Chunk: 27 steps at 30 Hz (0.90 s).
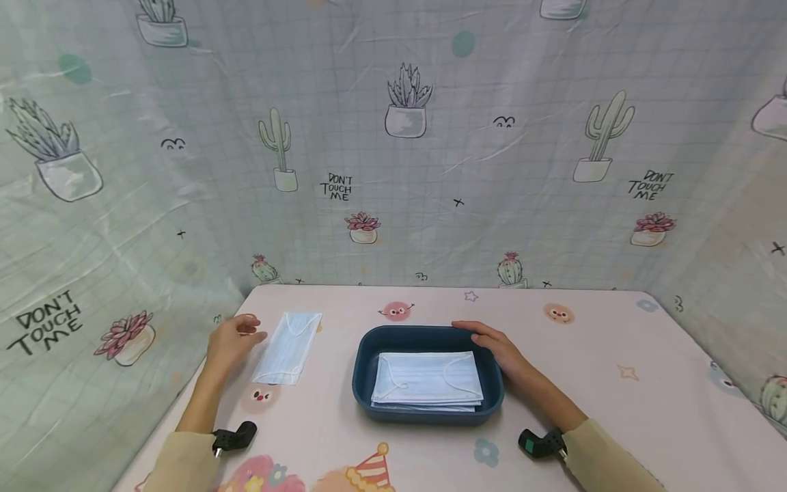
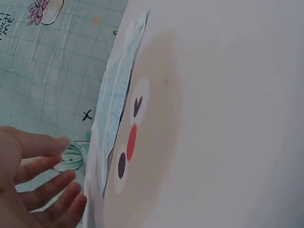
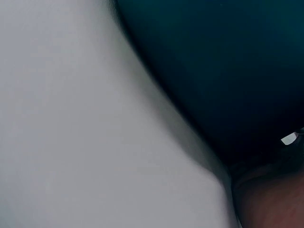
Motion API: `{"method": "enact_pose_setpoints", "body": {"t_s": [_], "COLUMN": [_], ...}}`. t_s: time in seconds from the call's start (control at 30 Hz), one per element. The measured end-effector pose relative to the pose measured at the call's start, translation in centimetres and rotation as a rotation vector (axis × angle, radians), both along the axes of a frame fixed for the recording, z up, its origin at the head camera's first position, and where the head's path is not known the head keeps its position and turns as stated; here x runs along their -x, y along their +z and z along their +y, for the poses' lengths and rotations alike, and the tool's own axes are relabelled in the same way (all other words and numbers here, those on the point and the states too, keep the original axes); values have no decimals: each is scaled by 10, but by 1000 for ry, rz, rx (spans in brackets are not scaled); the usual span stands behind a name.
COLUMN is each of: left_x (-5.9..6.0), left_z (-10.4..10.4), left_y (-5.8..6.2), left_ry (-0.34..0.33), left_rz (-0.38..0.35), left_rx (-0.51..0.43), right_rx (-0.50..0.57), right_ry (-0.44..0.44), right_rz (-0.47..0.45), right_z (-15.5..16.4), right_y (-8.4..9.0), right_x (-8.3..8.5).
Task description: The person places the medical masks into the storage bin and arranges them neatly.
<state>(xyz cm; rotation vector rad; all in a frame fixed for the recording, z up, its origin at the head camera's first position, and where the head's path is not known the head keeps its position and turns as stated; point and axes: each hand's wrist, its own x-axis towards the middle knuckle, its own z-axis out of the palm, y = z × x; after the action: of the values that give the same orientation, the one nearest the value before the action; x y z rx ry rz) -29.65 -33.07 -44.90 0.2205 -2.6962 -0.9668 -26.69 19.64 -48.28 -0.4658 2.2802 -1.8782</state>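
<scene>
Table: loose mask just right of open left hand, apart.

Two bare hands are seen in the head view, the left hand and the right hand, with no rings, gloves or watches visible on them. Each forearm is covered from just behind the wrist by a pale yellowish-beige long sleeve of soft, plain fabric. A small black camera unit is worn at each wrist, and a green patch is shown on the right-hand unit.
</scene>
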Motion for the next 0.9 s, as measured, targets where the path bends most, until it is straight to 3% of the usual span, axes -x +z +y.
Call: {"method": "enact_pose_setpoints", "body": {"t_s": [0.2,0.53,0.9], "left_x": [2,2,2], "left_z": [-5,-10,-1], "left_y": [-3,-7,2], "left_ry": [52,37,81], "left_rz": [-58,-106,-170], "left_rx": [9,53,40], "right_rx": [28,20,10], "right_ry": [10,12,19], "right_rz": [-12,-27,-31], "right_z": [-1,-2,0], "right_y": [0,4,8], "right_x": [0,2,3]}}
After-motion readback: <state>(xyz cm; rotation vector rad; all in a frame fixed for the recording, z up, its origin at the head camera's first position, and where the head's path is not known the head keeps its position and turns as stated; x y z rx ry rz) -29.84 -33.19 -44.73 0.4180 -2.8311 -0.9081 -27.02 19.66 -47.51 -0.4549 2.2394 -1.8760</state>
